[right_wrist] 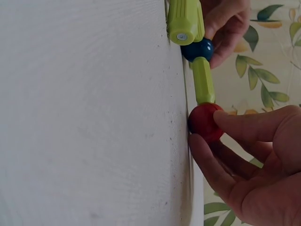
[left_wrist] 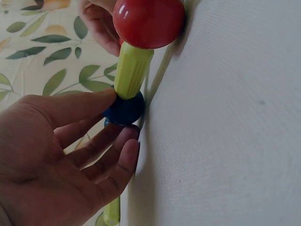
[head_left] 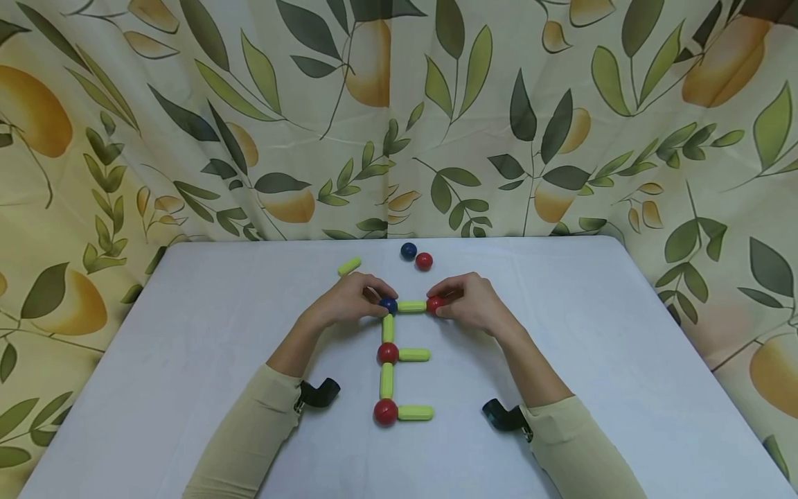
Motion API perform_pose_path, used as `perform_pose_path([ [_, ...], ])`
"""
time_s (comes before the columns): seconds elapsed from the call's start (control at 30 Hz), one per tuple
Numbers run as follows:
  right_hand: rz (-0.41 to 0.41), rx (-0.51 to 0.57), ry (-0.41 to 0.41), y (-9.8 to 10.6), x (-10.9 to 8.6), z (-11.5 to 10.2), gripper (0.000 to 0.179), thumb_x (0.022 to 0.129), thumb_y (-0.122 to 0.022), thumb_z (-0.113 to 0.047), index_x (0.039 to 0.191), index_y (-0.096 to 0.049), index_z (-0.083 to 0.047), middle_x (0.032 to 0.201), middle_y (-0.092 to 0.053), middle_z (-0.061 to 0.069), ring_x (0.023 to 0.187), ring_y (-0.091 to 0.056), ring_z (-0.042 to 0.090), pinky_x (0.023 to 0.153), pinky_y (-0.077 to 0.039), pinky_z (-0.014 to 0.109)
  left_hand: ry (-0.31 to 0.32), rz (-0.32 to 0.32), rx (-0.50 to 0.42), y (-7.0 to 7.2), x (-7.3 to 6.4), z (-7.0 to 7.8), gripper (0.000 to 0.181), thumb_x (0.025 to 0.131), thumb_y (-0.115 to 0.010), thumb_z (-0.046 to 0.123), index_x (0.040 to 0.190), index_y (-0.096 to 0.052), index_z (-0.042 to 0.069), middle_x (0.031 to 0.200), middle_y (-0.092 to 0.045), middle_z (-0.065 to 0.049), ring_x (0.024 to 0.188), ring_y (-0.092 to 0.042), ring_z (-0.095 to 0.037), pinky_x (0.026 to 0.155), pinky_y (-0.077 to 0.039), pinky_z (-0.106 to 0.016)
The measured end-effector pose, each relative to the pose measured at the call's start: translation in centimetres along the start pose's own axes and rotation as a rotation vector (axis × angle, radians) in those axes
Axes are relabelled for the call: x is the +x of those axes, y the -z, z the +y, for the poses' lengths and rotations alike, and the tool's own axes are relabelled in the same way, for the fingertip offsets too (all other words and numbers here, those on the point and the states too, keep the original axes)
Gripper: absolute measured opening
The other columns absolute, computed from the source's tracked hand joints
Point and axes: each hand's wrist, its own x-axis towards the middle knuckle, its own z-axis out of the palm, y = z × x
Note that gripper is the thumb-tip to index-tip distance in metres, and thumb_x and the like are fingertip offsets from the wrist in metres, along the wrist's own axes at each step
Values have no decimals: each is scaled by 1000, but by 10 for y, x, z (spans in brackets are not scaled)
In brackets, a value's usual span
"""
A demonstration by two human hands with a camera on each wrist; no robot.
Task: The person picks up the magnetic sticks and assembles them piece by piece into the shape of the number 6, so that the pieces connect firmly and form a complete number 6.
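My left hand [head_left: 355,298] pinches a blue ball [head_left: 389,305] at the upper corner of a ball-and-stick shape lying on the white table. A yellow-green stick [head_left: 411,306] joins that ball to a red ball [head_left: 434,305], which my right hand [head_left: 474,301] holds between thumb and fingers. Below the blue ball, a column of sticks runs through a middle red ball [head_left: 388,353] to a bottom red ball [head_left: 386,412]. From each of these two, a short stick [head_left: 414,355] points right, its far end bare. The right wrist view shows the held red ball [right_wrist: 206,122] touching its stick.
Behind the shape lie a loose blue ball [head_left: 408,251] and a loose red ball [head_left: 424,261]. A loose yellow-green stick [head_left: 350,266] is just beyond my left hand. The white tablecloth [head_left: 187,360] reaches a leaf-and-fruit patterned curtain [head_left: 474,138] at the back.
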Motion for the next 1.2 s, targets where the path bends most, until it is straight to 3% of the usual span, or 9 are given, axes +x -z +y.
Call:
perform_pose_path([
  [0.4,-48,-10,30,5,4,-1,29,90,-79,-8,118,-78,-12,118,-74,10,104,-67,26,90,-57,37,29,13,-14,1,2,-2,29,91,-80,12,119,-78,17,117,-72,-2,105,-64,-21,91,-54,-33],
  [0.57,-54,33,50,10,6,2,29,93,-75,-10,121,-76,-10,116,-75,11,105,-69,28,88,-57,37,30,12,-12,0,3,-3,29,91,-80,12,119,-78,17,117,-72,-2,103,-63,-20,91,-54,-32],
  [0.87,32,30,64,17,23,1,29,96,-72,-15,125,-74,-8,122,-72,14,108,-69,30,90,-58,40,47,4,-30,-3,3,-3,28,91,-80,13,118,-79,19,116,-72,0,103,-63,-20,91,-54,-32],
  [1.2,130,31,61,20,54,-11,33,96,-72,-11,129,-70,-6,127,-69,18,114,-68,35,93,-59,43,46,13,-28,-1,2,-5,27,92,-79,11,118,-79,18,116,-72,-1,102,-63,-20,90,-53,-32],
])
